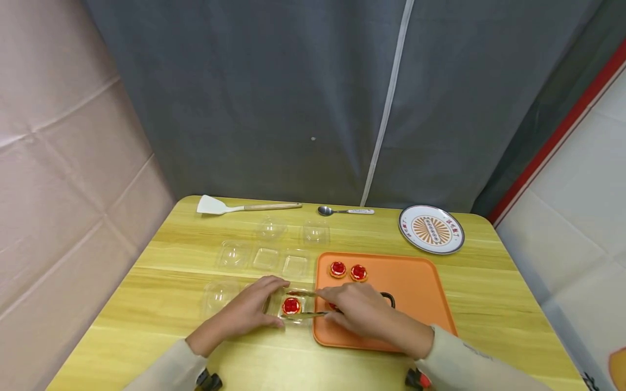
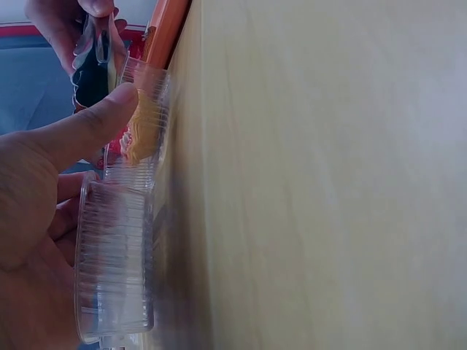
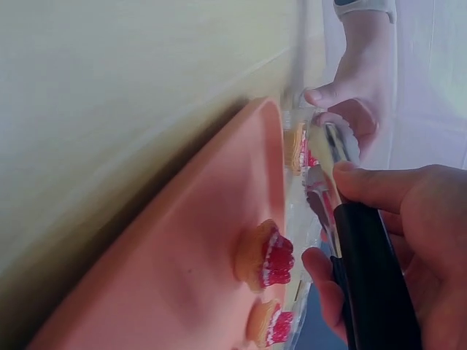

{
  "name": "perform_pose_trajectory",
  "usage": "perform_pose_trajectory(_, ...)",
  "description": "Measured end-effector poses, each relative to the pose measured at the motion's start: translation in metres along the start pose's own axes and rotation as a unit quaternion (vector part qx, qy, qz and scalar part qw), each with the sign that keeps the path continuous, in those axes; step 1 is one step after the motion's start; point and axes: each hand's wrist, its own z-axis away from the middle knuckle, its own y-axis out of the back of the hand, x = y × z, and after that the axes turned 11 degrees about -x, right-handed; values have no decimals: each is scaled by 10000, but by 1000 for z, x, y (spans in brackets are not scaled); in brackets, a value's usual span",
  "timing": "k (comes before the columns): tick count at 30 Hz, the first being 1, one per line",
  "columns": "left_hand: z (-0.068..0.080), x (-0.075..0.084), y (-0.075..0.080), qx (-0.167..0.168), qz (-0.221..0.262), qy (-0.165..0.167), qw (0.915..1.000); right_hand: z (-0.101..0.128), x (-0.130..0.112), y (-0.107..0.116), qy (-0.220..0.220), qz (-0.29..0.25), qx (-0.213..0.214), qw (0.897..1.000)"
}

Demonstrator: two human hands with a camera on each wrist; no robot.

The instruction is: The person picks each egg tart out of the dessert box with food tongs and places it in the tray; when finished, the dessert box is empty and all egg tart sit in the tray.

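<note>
My right hand (image 1: 359,309) grips black-handled metal tongs (image 3: 368,270) above the orange tray. The two tong arms reach left and stand apart, one on each side of a small red-topped tart (image 1: 292,306). That tart sits in a clear plastic box (image 2: 113,255), whose base it rests in. Around the box's left side, my left hand (image 1: 244,309) holds it between thumb and fingers. On the orange tray (image 1: 411,293) are two more tarts, the left one (image 1: 337,269) and the right one (image 1: 358,272); another is partly hidden under my right hand.
Several clear plastic box parts, such as a domed lid (image 1: 233,254) and a square base (image 1: 295,264), lie left of the tray. Along the back lie a white spatula (image 1: 212,206), a spoon (image 1: 325,210) and a patterned plate (image 1: 431,230). A grey curtain (image 1: 274,108) hangs behind the table.
</note>
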Motion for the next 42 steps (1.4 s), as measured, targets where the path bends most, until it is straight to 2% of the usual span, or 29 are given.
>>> perform_pose_trajectory(12, 0, 3, 1, -89, 126, -7, 9999, -15, -11, 0, -128, 249, -126, 9995)
perform_pose_trajectory(24, 0, 4, 1, -68, 66, -91, 9999, -14, -11, 4, -189, -89, -178, 9996)
perform_pose_trajectory(27, 1, 4, 2, -96, 83, -81, 9999, -12, -12, 6, -179, -200, -204, 9994)
perform_pose_trajectory(34, 1, 3, 2, -98, 48, -90, 9999, -2, -11, 11, -85, -314, 31, 9995)
perform_pose_trajectory(42, 1, 1, 0, -89, 10, -39, 10000, 20, -2, 15, -220, -155, 332, 9991)
